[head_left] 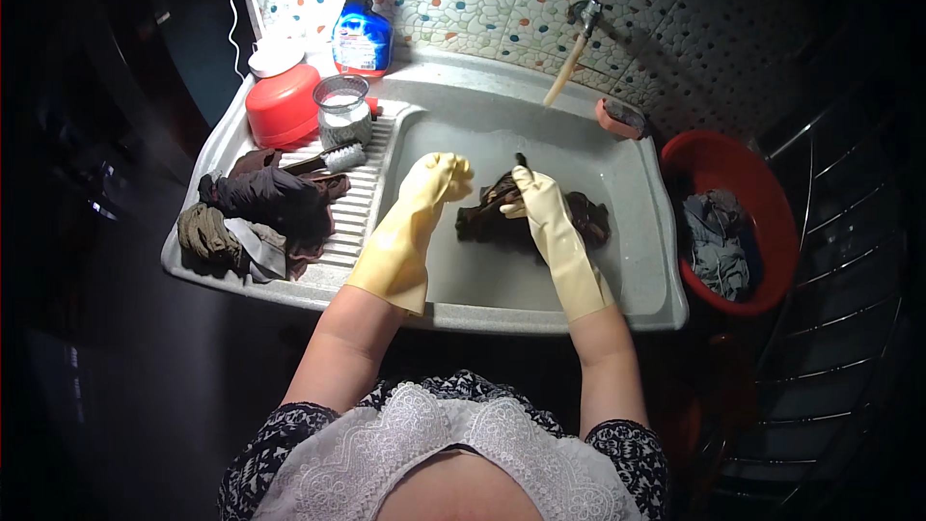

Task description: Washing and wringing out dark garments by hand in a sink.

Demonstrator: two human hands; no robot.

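Both hands wear cream rubber gloves over a grey sink (492,318). My right hand (531,198) is closed round part of a dark wet garment (502,222), and a small end sticks up above the fingers. The rest of the garment lies bunched in the basin, below and to the right of that hand. Left of the garment, my left hand (439,177) is curled into a fist above the basin, with nothing seen in it. Its palm side is partly hidden.
Dark washed clothes (265,195) lie on the ribbed drainboard beside a scrub brush (342,156), a mesh cup (344,114), a red tub (283,106) and a blue spray bottle (363,37). A tap (567,63) overhangs the basin; a pink soap dish (620,119) and red bucket (781,232) stand right.
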